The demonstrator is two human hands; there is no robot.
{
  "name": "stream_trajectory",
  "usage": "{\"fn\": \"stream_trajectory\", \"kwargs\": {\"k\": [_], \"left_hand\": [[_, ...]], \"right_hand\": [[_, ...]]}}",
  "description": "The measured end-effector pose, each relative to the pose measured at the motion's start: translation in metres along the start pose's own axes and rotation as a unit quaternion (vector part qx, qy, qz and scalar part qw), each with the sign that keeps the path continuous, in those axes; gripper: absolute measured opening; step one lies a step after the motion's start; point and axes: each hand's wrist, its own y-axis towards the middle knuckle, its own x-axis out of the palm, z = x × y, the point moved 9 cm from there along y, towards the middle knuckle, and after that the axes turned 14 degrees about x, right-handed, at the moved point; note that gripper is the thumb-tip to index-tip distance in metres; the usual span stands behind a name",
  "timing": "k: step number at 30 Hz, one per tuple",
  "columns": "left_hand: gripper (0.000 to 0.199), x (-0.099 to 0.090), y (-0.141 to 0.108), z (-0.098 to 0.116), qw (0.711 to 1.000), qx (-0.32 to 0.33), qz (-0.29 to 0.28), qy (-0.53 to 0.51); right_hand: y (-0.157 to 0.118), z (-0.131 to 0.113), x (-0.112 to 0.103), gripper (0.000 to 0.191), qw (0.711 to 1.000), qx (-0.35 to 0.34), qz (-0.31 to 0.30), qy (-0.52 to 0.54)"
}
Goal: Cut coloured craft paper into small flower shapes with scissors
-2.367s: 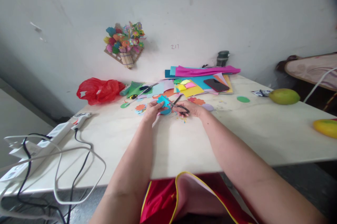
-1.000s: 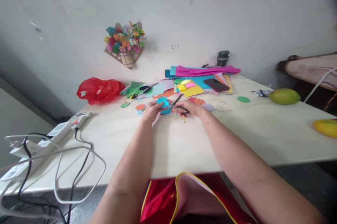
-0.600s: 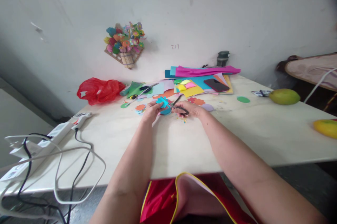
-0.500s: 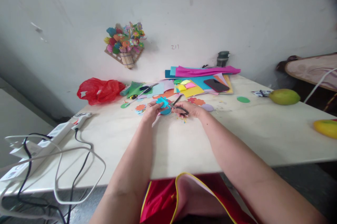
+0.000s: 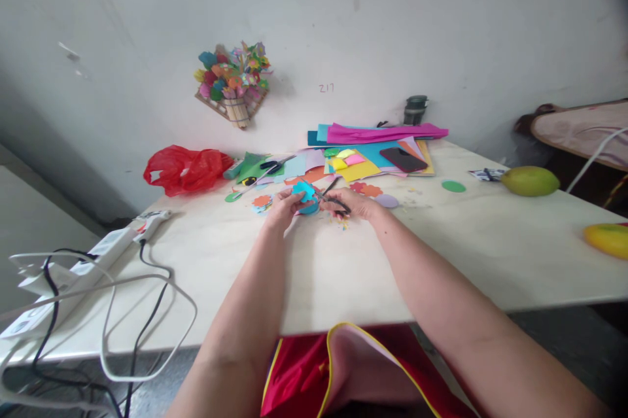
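Observation:
My left hand (image 5: 284,207) pinches a blue scalloped paper piece (image 5: 303,191) over the middle of the table. My right hand (image 5: 354,203) is closed around the dark handles of a pair of scissors (image 5: 338,202), whose blades meet the right edge of that paper. Just beneath lies a blue paper disc (image 5: 309,209), partly covered. Small scraps (image 5: 344,224) are scattered below my right hand. Orange-red paper flowers (image 5: 366,189) and a lilac disc (image 5: 387,200) lie beyond it, and an orange flower on other cut pieces (image 5: 261,201) is left of my left hand.
Coloured sheets with a phone (image 5: 403,159) are at the back. A red plastic bag (image 5: 186,169) and another pair of scissors (image 5: 267,176) lie back left. A power strip (image 5: 105,248) with loose cables is at left. Mangoes (image 5: 530,180) and a green disc (image 5: 453,186) are at right.
The blue scalloped paper has turned slightly between my left fingers, and the scissors have shifted a little against its edge. Both hands keep their holds.

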Motion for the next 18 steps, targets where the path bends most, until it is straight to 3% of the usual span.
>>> {"fn": "stream_trajectory", "kwargs": {"k": [11,18], "left_hand": [[0.030,0.000,-0.001,-0.003,1.000,-0.017,0.004,0.004],[0.033,-0.001,-0.001,-0.004,1.000,-0.022,0.008,0.003]], "right_hand": [[-0.003,-0.008,-0.002,0.030,0.999,-0.026,0.014,0.025],[-0.009,-0.012,-0.003,0.031,0.999,-0.004,0.031,0.028]]}}
